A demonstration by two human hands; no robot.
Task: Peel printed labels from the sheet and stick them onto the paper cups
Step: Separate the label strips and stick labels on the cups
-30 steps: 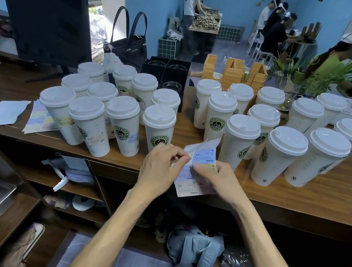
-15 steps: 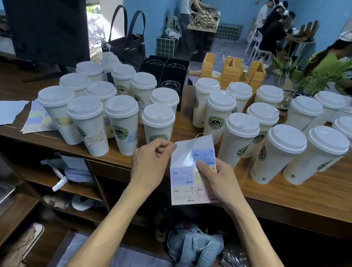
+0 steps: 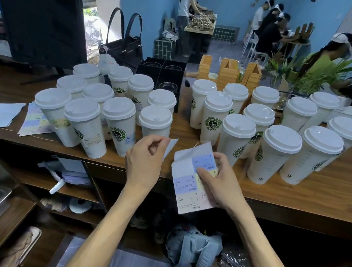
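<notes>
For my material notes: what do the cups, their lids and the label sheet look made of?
Cups: matte off-white paper, printed green logo. Lids: likely thin, slightly translucent white plastic with moulded rims. Label sheet, held by the right hand: glossy backing paper that curls. Left hand pinches a peeled label.

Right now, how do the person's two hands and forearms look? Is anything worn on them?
Both forearms are bare up to the bottom edge of the picture: no sleeves, gloves, watch or bracelet show. The left hand and the right hand show no rings on the visible fingers. The fingernails look short and unpainted.
</notes>
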